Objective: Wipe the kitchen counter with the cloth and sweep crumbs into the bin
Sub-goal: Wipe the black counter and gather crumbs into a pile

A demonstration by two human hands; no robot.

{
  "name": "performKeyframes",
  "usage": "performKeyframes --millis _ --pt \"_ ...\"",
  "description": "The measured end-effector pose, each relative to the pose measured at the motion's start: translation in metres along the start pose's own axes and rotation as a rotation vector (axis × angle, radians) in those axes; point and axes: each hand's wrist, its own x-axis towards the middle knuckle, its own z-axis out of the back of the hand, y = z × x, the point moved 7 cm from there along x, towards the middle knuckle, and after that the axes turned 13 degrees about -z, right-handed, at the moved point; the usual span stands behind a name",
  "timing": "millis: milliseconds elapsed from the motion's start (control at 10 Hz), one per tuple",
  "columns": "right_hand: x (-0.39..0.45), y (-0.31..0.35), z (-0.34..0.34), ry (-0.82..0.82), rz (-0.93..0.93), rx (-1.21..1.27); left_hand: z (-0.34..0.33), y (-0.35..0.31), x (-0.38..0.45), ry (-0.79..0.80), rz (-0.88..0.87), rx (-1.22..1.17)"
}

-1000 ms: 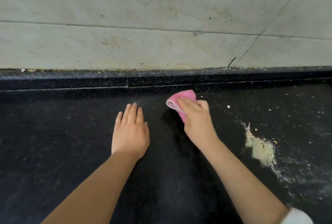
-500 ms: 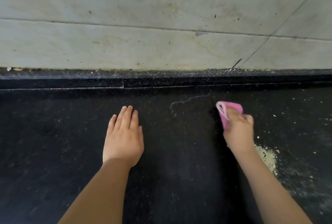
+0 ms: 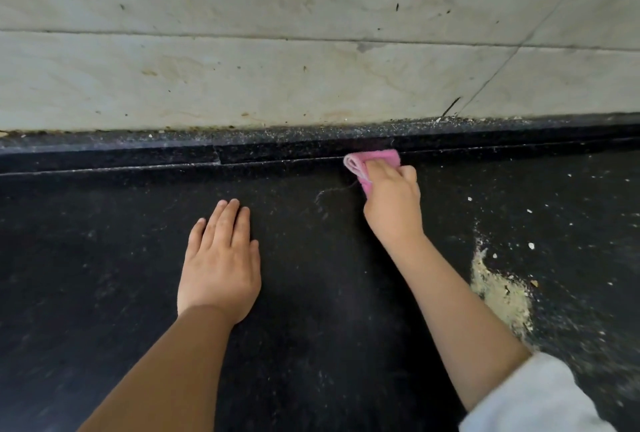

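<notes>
The left hand lies flat on the black counter, palm down, fingers straight and close together, holding nothing; its forearm runs back toward the lower left corner. To its right, a thin pale curved streak marks the dark stone just beside the cloth. The right hand is curled around a folded pink cloth, thumb and fingers wrapped over it, with the folded end showing at the left of the fist. The cloth is pressed where the counter meets the low black ledge that runs along the foot of the pale, stained wall. A white sleeve covers the right arm near the lower right corner. Further right, a yellowish smear of crumbs sits on the counter just beside the right forearm, and scattered white specks dot the surface beyond it toward the right edge. Fine grit lines the top of the ledge below the wall. No bin or other container shows in the head view.
</notes>
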Motion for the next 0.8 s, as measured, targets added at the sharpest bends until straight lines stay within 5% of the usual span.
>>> performKeyframes --millis 200,300,500,700,800 --pt "-0.038 -0.097 0.024 -0.101 -0.186 0.002 0.0 -0.001 0.0 0.012 0.018 -0.022" --pt "-0.071 -0.105 0.045 -0.115 -0.178 0.098 0.001 -0.001 -0.001 0.006 0.018 -0.033" --pt "0.008 -0.089 0.048 -0.055 -0.286 0.085 0.001 -0.001 -0.001 0.012 0.022 -0.037" --pt "0.039 -0.076 0.02 0.208 -0.217 -0.211 0.001 -0.002 0.0 0.024 0.026 -0.022" --pt "0.016 -0.085 0.039 0.502 -0.085 -0.476 0.002 -0.003 0.0 0.03 0.024 -0.024"
